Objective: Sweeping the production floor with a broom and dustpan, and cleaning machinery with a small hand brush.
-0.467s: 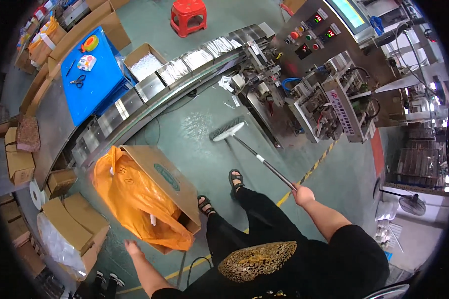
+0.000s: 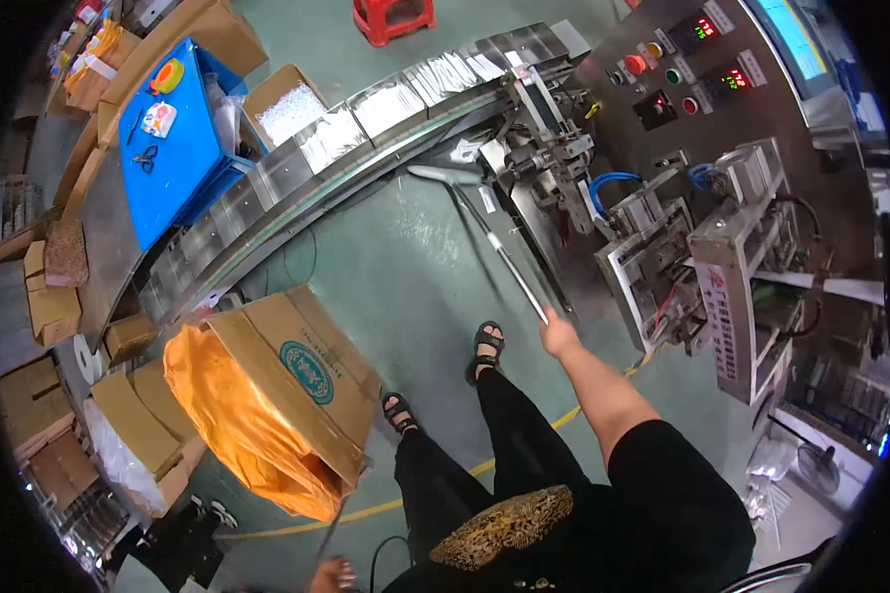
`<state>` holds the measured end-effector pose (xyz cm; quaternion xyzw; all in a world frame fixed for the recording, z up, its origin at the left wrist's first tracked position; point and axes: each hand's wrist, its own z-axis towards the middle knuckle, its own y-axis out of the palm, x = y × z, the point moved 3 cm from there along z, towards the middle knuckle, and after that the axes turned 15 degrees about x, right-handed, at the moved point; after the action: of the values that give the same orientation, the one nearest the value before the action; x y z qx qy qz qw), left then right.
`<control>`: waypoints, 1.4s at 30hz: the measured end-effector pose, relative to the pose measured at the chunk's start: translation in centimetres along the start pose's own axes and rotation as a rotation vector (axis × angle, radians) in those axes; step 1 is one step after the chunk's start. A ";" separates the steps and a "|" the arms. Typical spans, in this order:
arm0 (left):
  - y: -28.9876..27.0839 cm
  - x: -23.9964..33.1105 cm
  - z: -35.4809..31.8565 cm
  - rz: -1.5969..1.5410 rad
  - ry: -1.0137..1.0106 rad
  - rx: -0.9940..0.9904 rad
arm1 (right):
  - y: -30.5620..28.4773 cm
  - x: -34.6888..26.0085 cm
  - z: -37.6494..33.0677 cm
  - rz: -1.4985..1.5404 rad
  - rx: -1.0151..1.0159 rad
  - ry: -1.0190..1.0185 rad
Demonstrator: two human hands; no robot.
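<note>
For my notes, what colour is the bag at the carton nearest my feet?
The bag is orange; the head view shows it best.

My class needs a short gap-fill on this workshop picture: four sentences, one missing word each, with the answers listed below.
1. The long-handled brush is held in the person's ____ hand.
2. The large plastic bag at the mouth of the cardboard box is coloured ____.
3. Of the scissors and the tape roll, the one nearer the picture's lower edge is the ____.
4. The stool at the picture's top edge is ____.

Missing words: right; orange; scissors; red.
</note>
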<state>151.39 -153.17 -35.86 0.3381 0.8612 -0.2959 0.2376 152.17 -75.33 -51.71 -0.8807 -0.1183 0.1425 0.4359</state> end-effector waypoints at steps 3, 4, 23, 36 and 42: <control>8.6 4.2 -4.5 0.170 0.293 -0.023 | -0.2 5.1 -4.6 -0.042 -0.080 0.082; 10.8 7.6 -7.1 0.410 0.726 0.093 | -0.8 6.7 -6.6 0.002 -0.156 0.081; 23.0 84.3 -13.7 0.399 1.502 0.841 | 15.3 19.2 3.2 -0.275 0.122 0.242; 26.7 105.2 -11.7 0.512 1.486 1.305 | 12.0 22.0 4.4 -0.158 0.296 0.132; 25.9 102.1 -12.0 0.542 1.882 1.193 | 10.9 21.9 3.9 -0.223 0.205 0.091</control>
<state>100.42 -84.61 -98.61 0.6586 0.3192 -0.2260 -0.6429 172.16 -71.64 -65.90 -0.8187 -0.1802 0.0647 0.5414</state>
